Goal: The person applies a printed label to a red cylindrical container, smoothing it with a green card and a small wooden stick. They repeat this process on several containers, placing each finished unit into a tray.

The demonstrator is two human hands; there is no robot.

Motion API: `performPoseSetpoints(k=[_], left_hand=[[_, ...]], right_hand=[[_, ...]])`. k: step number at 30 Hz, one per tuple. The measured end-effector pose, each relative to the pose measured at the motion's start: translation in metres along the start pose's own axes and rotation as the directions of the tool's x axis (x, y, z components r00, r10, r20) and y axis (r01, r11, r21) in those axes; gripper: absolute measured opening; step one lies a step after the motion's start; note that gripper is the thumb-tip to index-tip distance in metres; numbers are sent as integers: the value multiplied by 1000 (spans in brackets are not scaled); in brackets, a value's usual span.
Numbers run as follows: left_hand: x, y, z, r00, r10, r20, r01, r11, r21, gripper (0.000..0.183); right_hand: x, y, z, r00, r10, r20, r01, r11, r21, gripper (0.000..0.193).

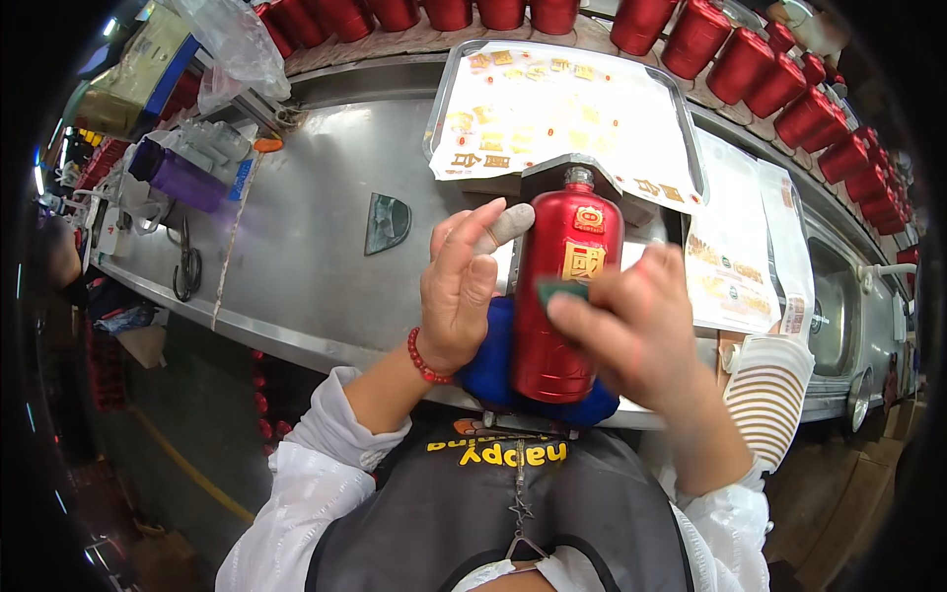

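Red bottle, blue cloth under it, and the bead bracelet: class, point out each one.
red bottle (pixel 567 296), head view, middle of its body
blue cloth (pixel 491 365), head view, left bulge
bead bracelet (pixel 422 360), head view, beads at the wrist

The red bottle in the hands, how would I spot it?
Find the steel table. At its near edge the red bottle lies on a blue cushion, between the left hand and right hand. The other red bottles stand in rows behind.
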State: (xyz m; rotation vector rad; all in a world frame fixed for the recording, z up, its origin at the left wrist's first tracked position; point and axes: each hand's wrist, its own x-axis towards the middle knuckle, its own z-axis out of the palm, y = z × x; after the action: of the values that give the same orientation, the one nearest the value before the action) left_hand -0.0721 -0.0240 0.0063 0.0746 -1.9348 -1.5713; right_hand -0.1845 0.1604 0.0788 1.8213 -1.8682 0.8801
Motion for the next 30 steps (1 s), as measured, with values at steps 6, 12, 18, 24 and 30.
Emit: performPoseSetpoints(k=[6, 12, 18, 24, 30], left_hand=[[21, 12, 27, 988, -117, 101, 120, 992, -31, 67], [21, 8, 35, 950, -272, 152, 309, 888, -340, 63], [30, 3, 25, 979, 26, 200, -2, 993, -120, 66], [50, 25, -5, 687, 326, 649, -685, 590, 428, 69], [-22, 32, -1, 793, 307, 526, -564, 695, 445, 79]], right_hand=[[-22, -13, 27, 531, 846, -46, -560, 391, 730, 20], [-39, 2, 40, 424, 906, -18, -617, 303, 726, 21], [-45, 8, 44, 439, 899, -11, -589, 296, 752, 23], [-46, 11, 42, 473, 881, -32, -600, 349, 720, 23], [-29, 17, 19, 675, 710, -199, -567, 672, 476, 19]])
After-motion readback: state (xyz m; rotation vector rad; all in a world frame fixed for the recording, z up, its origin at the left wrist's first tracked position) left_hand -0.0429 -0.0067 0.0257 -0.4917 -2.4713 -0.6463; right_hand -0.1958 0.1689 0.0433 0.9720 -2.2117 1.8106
